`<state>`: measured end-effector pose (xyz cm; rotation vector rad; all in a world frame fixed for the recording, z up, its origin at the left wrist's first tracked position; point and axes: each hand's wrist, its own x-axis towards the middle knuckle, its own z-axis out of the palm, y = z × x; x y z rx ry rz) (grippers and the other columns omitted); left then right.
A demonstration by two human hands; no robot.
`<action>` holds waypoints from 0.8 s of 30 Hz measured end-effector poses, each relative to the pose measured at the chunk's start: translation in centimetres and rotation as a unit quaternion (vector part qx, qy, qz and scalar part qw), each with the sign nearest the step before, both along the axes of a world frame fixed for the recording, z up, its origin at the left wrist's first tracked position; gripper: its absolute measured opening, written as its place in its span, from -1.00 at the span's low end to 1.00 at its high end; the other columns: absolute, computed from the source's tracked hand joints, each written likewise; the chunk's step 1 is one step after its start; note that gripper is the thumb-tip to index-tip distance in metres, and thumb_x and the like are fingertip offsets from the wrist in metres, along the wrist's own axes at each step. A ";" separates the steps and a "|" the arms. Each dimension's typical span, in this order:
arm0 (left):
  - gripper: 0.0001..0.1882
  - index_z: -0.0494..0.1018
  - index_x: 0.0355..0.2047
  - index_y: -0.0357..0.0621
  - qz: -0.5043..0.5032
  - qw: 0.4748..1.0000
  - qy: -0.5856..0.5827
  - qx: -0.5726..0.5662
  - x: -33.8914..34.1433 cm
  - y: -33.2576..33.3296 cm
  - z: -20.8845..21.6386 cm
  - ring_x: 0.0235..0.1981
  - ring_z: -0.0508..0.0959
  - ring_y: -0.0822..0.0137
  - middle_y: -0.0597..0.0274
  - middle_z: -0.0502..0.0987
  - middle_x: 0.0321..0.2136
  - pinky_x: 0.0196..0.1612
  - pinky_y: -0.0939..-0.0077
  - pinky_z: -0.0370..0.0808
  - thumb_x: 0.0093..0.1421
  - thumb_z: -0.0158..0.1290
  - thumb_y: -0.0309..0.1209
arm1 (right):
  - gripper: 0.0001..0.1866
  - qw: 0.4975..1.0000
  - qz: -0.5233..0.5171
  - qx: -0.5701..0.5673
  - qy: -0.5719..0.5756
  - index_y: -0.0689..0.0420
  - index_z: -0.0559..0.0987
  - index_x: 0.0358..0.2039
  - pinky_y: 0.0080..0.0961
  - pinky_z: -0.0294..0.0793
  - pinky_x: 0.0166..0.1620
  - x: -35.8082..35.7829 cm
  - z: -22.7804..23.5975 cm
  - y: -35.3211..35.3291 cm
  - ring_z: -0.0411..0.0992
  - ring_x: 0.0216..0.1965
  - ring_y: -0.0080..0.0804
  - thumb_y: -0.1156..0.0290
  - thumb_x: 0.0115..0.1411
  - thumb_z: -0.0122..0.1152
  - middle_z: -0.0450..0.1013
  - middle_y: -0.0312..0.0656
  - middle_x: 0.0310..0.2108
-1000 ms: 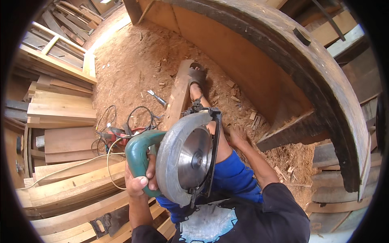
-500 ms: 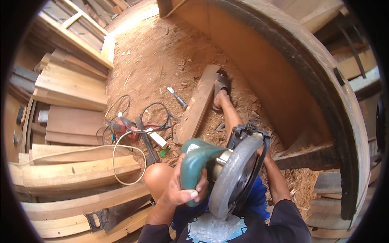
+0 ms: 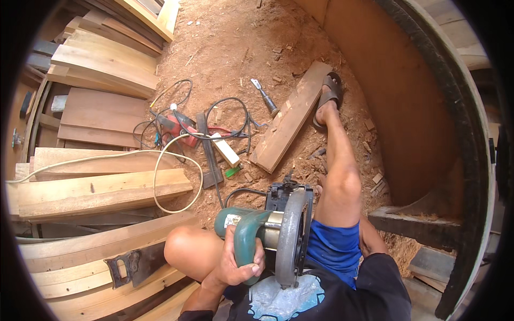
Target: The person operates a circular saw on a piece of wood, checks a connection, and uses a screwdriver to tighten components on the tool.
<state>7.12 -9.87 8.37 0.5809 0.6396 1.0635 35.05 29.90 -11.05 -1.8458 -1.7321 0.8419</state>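
My left hand [image 3: 239,263] is wrapped round the green rear handle of a circular saw [image 3: 257,230], raised over my lap. Its grey round blade guard [image 3: 290,241] stands on edge, with the black base plate on the far side. My right forearm [image 3: 370,238] passes down behind my bent right leg; the hand itself is hidden, so its fingers cannot be read. Ahead of the saw lies a brown wooden board [image 3: 292,117], with my sandalled right foot [image 3: 329,99] against its right edge. A chisel [image 3: 264,97] rests on the ground left of the board.
A red power tool [image 3: 179,128] sits among tangled cords, near a pale wood block [image 3: 225,150] and a dark bar [image 3: 209,152]. Stacked planks [image 3: 107,192] and a handsaw [image 3: 134,265] line the left. A large curved wooden panel [image 3: 407,96] rises at right. Shavings cover the ground.
The circular saw has come lower and turned more level in my left hand. My right hand has gone from beside the saw to behind my leg. The view has shifted.
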 end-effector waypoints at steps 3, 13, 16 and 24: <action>-0.25 -0.06 0.21 0.13 -0.012 1.000 -0.006 -0.005 -0.7 0.4 -0.4 -0.46 0.51 0.34 0.11 0.36 -0.30 -0.40 0.45 0.54 0.19 0.15 -0.62 | -0.61 1.000 -0.013 -0.013 -0.012 0.16 0.62 0.01 -0.27 0.47 0.08 0.3 -0.7 0.7 0.43 0.04 -0.23 0.18 0.29 0.31 0.50 -0.07 0.01; -0.35 -0.02 0.13 0.03 -0.035 0.999 -0.012 0.038 -0.9 0.1 -1.4 -0.42 0.51 0.40 0.12 0.37 -0.25 -0.37 0.49 0.54 0.22 0.14 -0.62 | -0.70 0.998 -0.057 0.003 0.029 0.15 0.64 -0.05 -0.35 0.51 -0.02 0.2 -2.0 1.1 0.45 -0.07 -0.34 0.20 0.37 0.23 0.53 -0.16 -0.11; -0.37 -0.03 0.13 0.01 -0.025 0.999 -0.002 0.042 -1.5 -0.9 -1.2 -0.42 0.51 0.41 0.14 0.38 -0.25 -0.36 0.49 0.54 0.22 0.12 -0.61 | -0.72 0.997 -0.051 0.007 0.059 0.14 0.65 -0.07 -0.37 0.52 -0.05 -1.6 -1.8 -0.1 0.46 -0.11 -0.37 0.21 0.40 0.20 0.54 -0.19 -0.14; 0.02 -0.27 0.47 0.18 -0.039 0.997 0.016 0.064 -1.3 -1.3 -2.1 -0.47 0.52 0.31 0.13 0.36 -0.30 -0.40 0.39 0.56 0.23 0.19 -0.48 | -0.74 0.964 -0.134 0.023 0.229 0.13 0.66 -0.12 -0.42 0.55 -0.13 7.6 -3.9 -11.2 0.48 -0.20 -0.46 0.23 0.47 0.14 0.57 -0.26 -0.23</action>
